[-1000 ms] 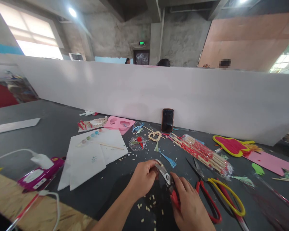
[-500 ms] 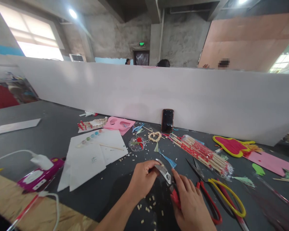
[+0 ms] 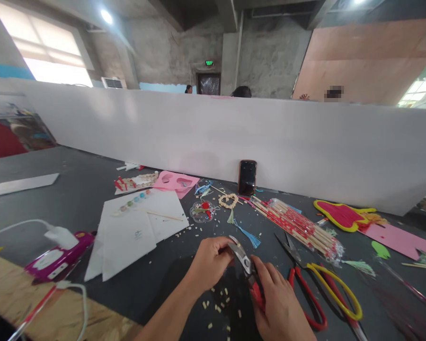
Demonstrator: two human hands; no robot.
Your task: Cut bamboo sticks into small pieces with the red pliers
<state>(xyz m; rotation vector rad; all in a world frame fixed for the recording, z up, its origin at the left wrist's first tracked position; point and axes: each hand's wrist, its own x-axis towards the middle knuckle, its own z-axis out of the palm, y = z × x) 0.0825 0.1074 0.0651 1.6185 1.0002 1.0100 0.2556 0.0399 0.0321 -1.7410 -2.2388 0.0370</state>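
Observation:
My right hand [image 3: 279, 296] is wrapped round the red handles of a pair of pruning shears [image 3: 247, 263], whose curved metal jaws point up and to the left. Beside the jaws, my left hand [image 3: 211, 263] is closed in a pinch; what its fingers hold is hidden. Short pale cut pieces [image 3: 218, 308] lie scattered on the dark table below the hands. A blue tassel [image 3: 250, 237] lies just beyond the shears. Right of my right hand rest scissors with red handles [image 3: 305, 289] and a yellow-handled pair [image 3: 335, 289].
White sheets [image 3: 131, 246] and a purple power strip [image 3: 62, 258] lie on the left. A phone [image 3: 247, 177] leans against the white partition [image 3: 199, 128]. Bagged sticks [image 3: 298, 222], a beaded ring [image 3: 228, 201], a clear bead dish [image 3: 202, 212] and pink foam [image 3: 397, 239] are farther back.
My right hand and the shears have shifted very slightly left. The left hand keeps its pinch by the jaws, almost unmoved.

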